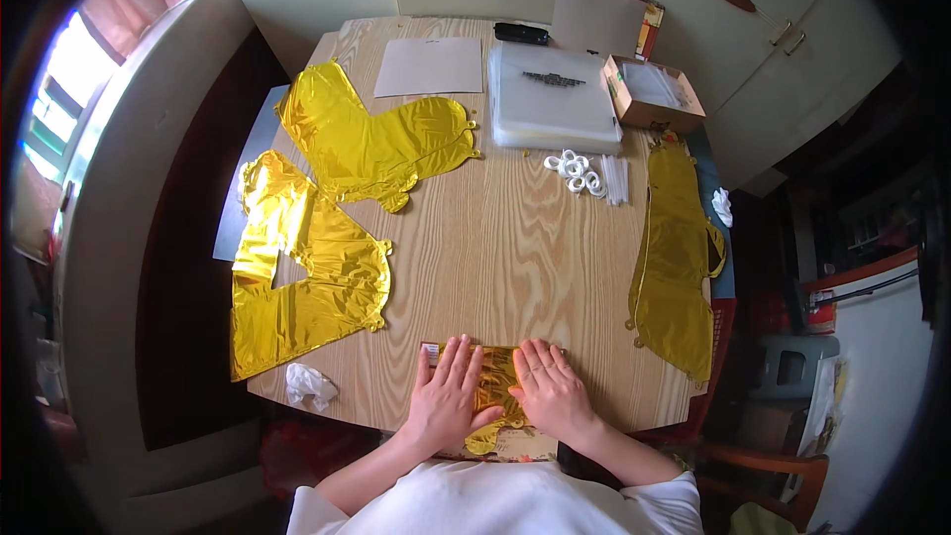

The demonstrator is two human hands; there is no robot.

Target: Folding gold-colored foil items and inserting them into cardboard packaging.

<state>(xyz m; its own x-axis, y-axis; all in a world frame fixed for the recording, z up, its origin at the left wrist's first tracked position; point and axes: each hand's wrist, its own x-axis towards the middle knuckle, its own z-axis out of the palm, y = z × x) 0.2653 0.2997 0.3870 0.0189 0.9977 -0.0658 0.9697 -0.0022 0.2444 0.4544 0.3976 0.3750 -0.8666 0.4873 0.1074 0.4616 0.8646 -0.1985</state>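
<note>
Both hands are down flat at the near edge of the wooden table (495, 248), and between them sits a folded gold foil balloon (495, 383), crinkled and shiny, catching the light in hard little creases. The left hand (446, 398) lies palm-down on its left part, fingers straight and slightly fanned, pointing away from the body. The right hand (551, 391) mirrors it on the right part, fingers together and flat; nothing pinched, just two open palms pressing the foil against the pale, streaky wood grain. A rounded tab of the foil pokes out below the thumbs, right at the table's edge.

Further out, more of the same metallic film. A big flat gold shape (302, 272) sprawls along the left side, angular and wrinkled, overlapped at the top by a second gold piece (371, 139) with a rounded lobe. A long narrow gold strip (674, 258) runs down the right edge, partly hanging over. Near the left corner sits a crumpled white tissue (310, 384), soft and lumpy.

At the far end: a flat stack of clear plastic sleeves (553, 99), smooth and glossy, a small open cardboard box (652, 91), a plain beige sheet (429, 66), and a cluster of little white rings (575, 170) beside thin white sticks (615, 179).
</note>
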